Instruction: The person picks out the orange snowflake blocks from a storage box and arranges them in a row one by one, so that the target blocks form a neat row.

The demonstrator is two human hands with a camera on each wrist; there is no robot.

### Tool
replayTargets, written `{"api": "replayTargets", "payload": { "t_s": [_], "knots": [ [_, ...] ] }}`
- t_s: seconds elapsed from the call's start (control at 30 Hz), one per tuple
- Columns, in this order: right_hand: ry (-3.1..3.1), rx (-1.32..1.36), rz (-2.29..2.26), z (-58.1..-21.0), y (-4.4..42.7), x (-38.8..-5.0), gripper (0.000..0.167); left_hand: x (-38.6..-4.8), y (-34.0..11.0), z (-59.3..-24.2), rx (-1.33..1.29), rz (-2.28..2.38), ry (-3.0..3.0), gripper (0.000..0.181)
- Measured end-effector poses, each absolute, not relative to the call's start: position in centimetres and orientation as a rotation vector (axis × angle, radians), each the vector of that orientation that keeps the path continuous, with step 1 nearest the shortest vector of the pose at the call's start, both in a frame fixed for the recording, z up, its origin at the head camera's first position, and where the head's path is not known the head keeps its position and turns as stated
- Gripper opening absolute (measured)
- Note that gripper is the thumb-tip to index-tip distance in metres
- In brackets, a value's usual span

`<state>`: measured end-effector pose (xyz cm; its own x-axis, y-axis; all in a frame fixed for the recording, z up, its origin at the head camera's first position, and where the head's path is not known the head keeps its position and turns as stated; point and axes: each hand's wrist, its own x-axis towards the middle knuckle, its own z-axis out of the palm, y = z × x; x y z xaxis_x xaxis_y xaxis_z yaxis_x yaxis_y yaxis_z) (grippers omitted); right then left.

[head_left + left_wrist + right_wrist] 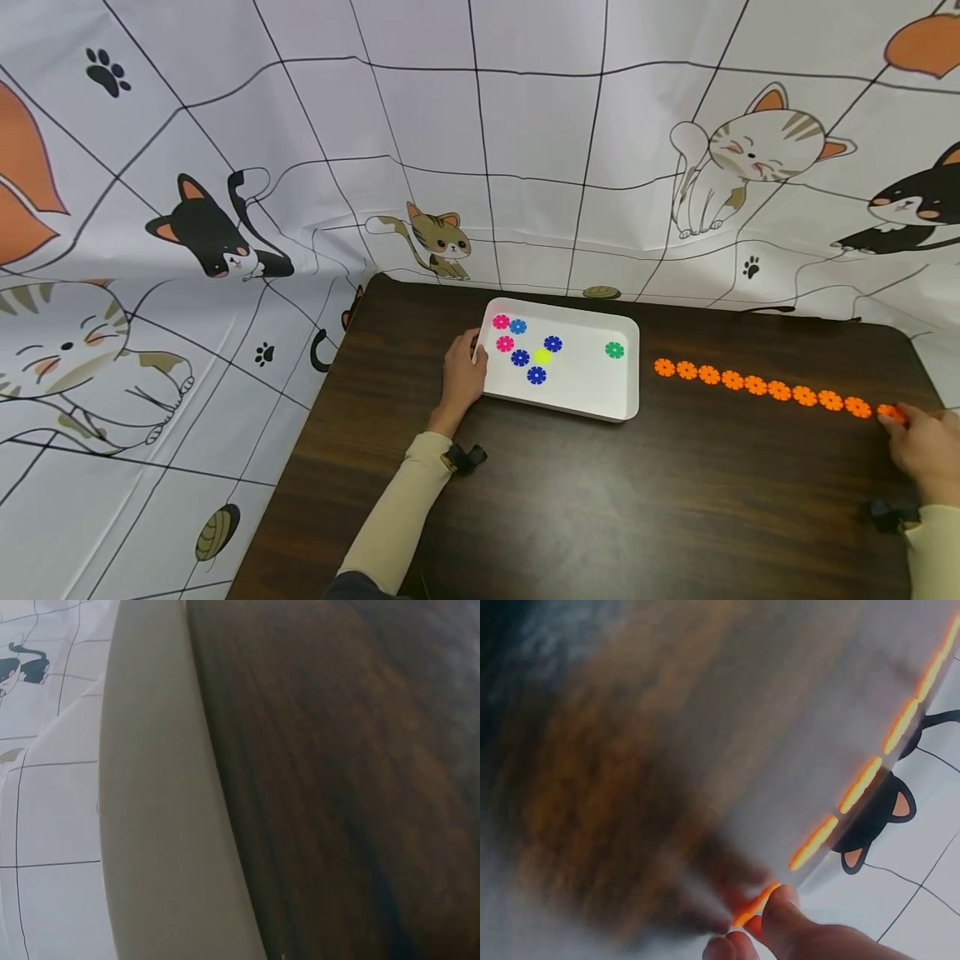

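In the head view a white tray (581,385) holds several flower-shaped plastic discs: pink, blue, one yellow disc (543,356) and one green disc (614,350). My left hand (462,377) grips the tray's left edge, thumb at the rim; some of its fingers are hidden. Right of the tray, orange flower-shaped discs (755,385) lie in a slanting row. At the row's right end my right hand (926,442) pinches an orange disc (891,412). The right wrist view shows this orange disc (756,906) between thumb and fingers, in line with the others.
Everything rests on a dark brown wooden table (570,508). A white cloth (532,125) printed with cats and grid lines hangs behind it and on its left. The left wrist view shows mostly a beige sleeve (165,787) and the table surface.
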<state>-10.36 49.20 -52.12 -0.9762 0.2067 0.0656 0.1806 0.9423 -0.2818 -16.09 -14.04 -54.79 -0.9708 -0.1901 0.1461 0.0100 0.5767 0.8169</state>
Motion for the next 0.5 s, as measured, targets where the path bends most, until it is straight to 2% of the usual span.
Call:
{"api": "replayTargets", "payload": {
  "t_s": [0.13, 0.27, 0.37, 0.5],
  "knots": [
    [-2.983, -0.263, 0.41, -51.7, 49.2, -10.1, 0.061, -16.3, -14.1, -54.9, 0.131, -1.369, -2.602, 0.035],
    [-3.008, -0.306, 0.413, -50.8, 48.3, -10.1, 0.069, -16.5, -14.7, -54.6, 0.071, -1.422, -2.611, 0.038],
    [-3.044, -0.367, 0.392, -49.9, 46.6, -10.1, 0.081, -16.3, -15.2, -53.9, 0.04, -1.446, -2.638, 0.043],
    [-3.064, -0.353, 0.394, -48.4, 43.0, -10.1, 0.083, -15.3, -15.4, -52.5, 0.03, -1.305, -2.732, 0.05]
  ]
}}
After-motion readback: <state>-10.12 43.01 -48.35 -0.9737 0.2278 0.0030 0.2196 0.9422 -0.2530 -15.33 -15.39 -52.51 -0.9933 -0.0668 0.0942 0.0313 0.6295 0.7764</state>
